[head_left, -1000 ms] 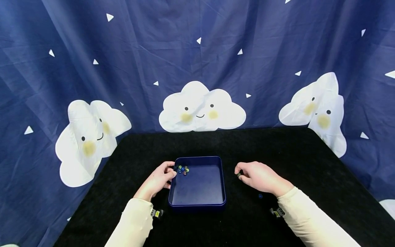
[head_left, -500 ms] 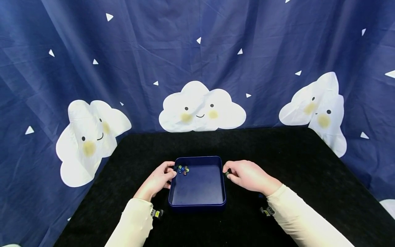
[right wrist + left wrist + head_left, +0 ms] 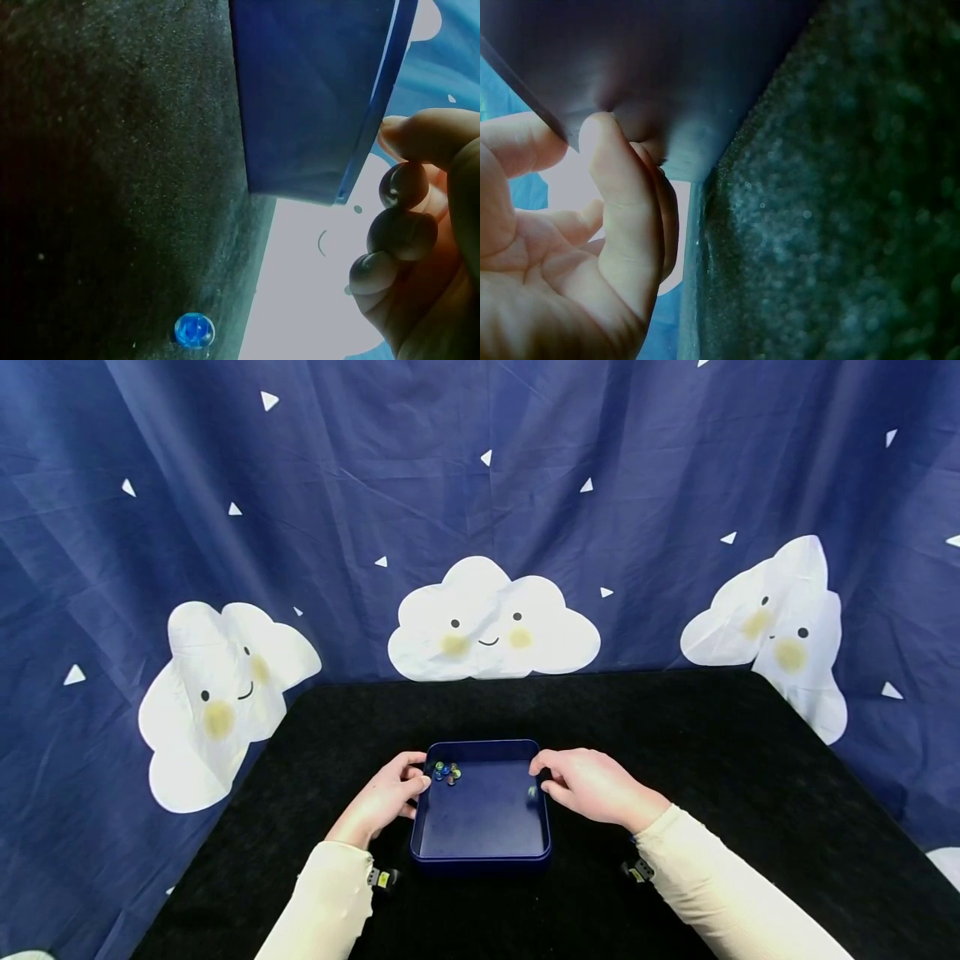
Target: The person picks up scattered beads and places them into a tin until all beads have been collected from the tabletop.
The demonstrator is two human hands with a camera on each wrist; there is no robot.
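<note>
A square dark blue tray (image 3: 480,859) stands on the black cloth. My left hand (image 3: 382,793) holds its left wall near the far corner; in the left wrist view, fingertips (image 3: 604,139) touch the tray's outer side (image 3: 682,67). Several coloured glass marbles (image 3: 447,772) lie together inside, at the far left. Over the tray's right side, my right hand (image 3: 596,787) has its thumb and index finger apart. A blurred marble (image 3: 532,794) is just below those fingertips, inside the right wall. In the right wrist view the remaining fingers are bent, with nothing seen in them.
A blue glass marble (image 3: 194,331) lies on the black cloth (image 3: 135,187) right of the tray, mostly hidden by the right wrist in the head view. Behind the table hangs a dark blue curtain (image 3: 345,510) with white clouds.
My right hand has moved left from the cloth to the tray's right wall with a pinched marble, and has let it go inside. The left hand stays at the tray.
</note>
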